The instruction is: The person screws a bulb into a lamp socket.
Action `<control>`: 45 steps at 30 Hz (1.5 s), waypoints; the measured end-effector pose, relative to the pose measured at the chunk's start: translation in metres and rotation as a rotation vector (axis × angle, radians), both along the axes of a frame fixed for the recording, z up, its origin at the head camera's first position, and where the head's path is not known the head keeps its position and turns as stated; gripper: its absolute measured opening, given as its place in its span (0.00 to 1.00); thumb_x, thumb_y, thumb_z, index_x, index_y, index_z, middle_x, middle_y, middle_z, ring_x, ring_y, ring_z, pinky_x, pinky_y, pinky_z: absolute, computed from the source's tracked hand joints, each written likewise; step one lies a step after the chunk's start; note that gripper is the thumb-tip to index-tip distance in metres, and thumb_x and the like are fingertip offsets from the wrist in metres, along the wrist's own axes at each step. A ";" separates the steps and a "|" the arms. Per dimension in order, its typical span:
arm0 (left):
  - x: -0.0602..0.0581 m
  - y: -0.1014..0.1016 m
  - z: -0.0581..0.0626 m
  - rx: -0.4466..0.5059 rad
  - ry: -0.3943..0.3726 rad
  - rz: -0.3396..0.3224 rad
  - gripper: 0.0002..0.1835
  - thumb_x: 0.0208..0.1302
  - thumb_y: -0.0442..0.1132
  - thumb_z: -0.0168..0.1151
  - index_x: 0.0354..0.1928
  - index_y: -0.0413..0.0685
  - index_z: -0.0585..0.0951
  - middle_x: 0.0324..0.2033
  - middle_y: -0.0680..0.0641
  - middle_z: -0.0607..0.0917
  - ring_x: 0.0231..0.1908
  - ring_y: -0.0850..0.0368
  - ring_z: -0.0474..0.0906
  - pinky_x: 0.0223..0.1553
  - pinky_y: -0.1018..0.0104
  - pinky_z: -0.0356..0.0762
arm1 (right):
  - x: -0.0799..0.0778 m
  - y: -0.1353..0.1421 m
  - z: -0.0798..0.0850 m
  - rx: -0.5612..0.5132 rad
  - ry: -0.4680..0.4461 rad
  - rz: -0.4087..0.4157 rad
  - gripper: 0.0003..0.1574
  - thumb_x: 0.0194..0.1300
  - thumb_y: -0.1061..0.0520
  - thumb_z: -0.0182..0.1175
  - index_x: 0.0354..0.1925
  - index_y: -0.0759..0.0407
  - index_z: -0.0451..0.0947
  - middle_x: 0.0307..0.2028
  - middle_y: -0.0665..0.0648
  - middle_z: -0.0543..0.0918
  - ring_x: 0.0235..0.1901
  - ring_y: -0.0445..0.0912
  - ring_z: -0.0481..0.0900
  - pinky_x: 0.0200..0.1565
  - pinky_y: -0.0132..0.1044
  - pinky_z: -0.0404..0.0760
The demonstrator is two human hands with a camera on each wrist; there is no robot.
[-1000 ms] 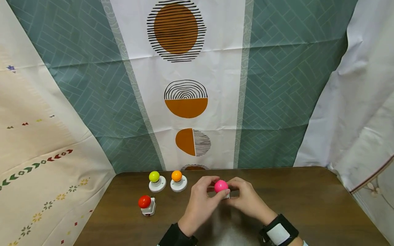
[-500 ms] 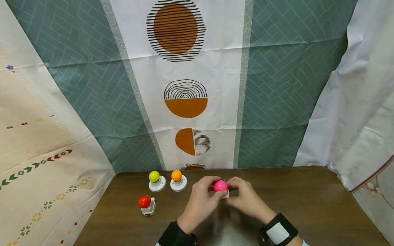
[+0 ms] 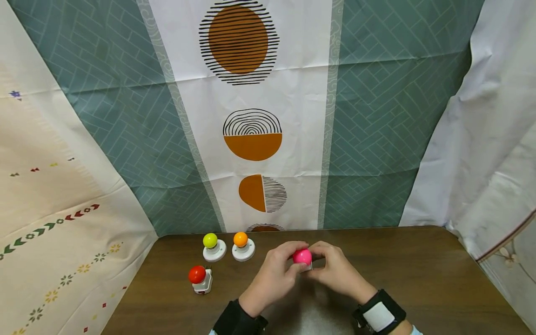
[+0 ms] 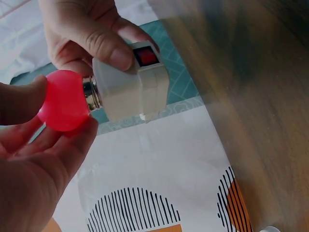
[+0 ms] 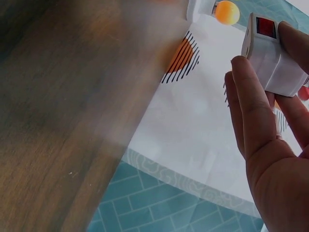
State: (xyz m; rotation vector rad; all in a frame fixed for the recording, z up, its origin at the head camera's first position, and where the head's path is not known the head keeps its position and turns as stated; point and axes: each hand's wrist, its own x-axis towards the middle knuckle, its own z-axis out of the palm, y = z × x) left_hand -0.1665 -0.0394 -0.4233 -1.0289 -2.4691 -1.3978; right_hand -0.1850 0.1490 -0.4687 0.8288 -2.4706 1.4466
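My left hand (image 3: 272, 274) pinches a round pink light bulb (image 4: 63, 101) between thumb and fingers. A white plug-in lamp socket (image 4: 120, 92) with a red rocker switch (image 4: 146, 56) is gripped by my right hand (image 3: 335, 272). In the left wrist view, part of the bulb's metal screw base (image 4: 91, 93) shows at the socket's mouth. Bulb and socket lie in one line, raised off the table. From the right wrist, the socket's switch end faces the camera, with the thumb on one side and fingers on the other.
On the brown table (image 3: 398, 279), left of my hands, stand a yellow-green bulb (image 3: 210, 240) and an orange bulb (image 3: 240, 239) in round white holders. Nearer is a red bulb (image 3: 197, 274) in a white switched socket. A patterned cloth (image 3: 377, 116) hangs behind the table.
My left fingers have shifted round the pink bulb, the index finger reaching farther across its far side. The bulb sits slightly farther right than half a second ago. My right hand stays nearly still.
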 end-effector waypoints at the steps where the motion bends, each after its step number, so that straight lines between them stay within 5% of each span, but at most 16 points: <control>1: 0.000 0.000 0.001 -0.001 -0.022 -0.011 0.22 0.59 0.31 0.60 0.57 0.48 0.73 0.54 0.50 0.75 0.51 0.65 0.71 0.49 0.72 0.68 | 0.000 0.000 0.000 0.002 0.000 0.002 0.22 0.45 0.57 0.73 0.39 0.41 0.79 0.39 0.42 0.76 0.39 0.39 0.76 0.41 0.43 0.78; 6: 0.000 -0.001 0.002 -0.003 -0.056 -0.018 0.23 0.62 0.34 0.59 0.59 0.50 0.72 0.59 0.53 0.71 0.55 0.63 0.68 0.50 0.71 0.68 | 0.000 0.000 0.000 -0.003 -0.020 -0.001 0.20 0.45 0.52 0.73 0.39 0.40 0.79 0.40 0.42 0.76 0.40 0.38 0.76 0.43 0.45 0.77; 11: 0.000 0.000 -0.001 0.059 -0.009 0.076 0.23 0.57 0.44 0.65 0.55 0.51 0.76 0.54 0.53 0.74 0.49 0.62 0.72 0.45 0.69 0.73 | -0.001 0.000 0.000 -0.013 -0.034 -0.012 0.19 0.46 0.48 0.73 0.39 0.39 0.79 0.39 0.41 0.76 0.40 0.38 0.76 0.43 0.47 0.77; 18: 0.001 0.002 -0.003 0.155 -0.011 0.198 0.21 0.49 0.46 0.71 0.46 0.52 0.79 0.40 0.54 0.79 0.37 0.63 0.77 0.37 0.69 0.76 | 0.000 -0.001 0.000 -0.007 -0.027 -0.034 0.22 0.44 0.52 0.74 0.40 0.37 0.79 0.38 0.40 0.76 0.39 0.38 0.75 0.42 0.45 0.77; 25: 0.000 0.000 -0.004 0.107 0.058 0.133 0.16 0.54 0.42 0.68 0.46 0.51 0.79 0.40 0.55 0.79 0.38 0.65 0.76 0.39 0.68 0.76 | 0.000 0.000 -0.001 -0.002 -0.026 -0.020 0.21 0.46 0.52 0.73 0.39 0.37 0.79 0.39 0.40 0.76 0.40 0.37 0.75 0.43 0.43 0.77; 34: 0.000 0.000 -0.007 0.088 0.051 0.092 0.18 0.57 0.43 0.65 0.50 0.52 0.77 0.44 0.54 0.79 0.40 0.65 0.75 0.41 0.69 0.75 | 0.001 0.001 -0.002 -0.002 -0.045 -0.011 0.18 0.48 0.47 0.72 0.40 0.38 0.79 0.40 0.41 0.76 0.41 0.38 0.75 0.43 0.45 0.77; 45: 0.007 0.004 -0.007 0.101 0.040 0.301 0.19 0.51 0.54 0.68 0.43 0.54 0.80 0.38 0.58 0.78 0.36 0.65 0.75 0.33 0.72 0.75 | 0.000 -0.002 -0.001 0.002 -0.020 -0.054 0.18 0.47 0.47 0.72 0.39 0.39 0.79 0.38 0.42 0.75 0.38 0.37 0.76 0.41 0.45 0.78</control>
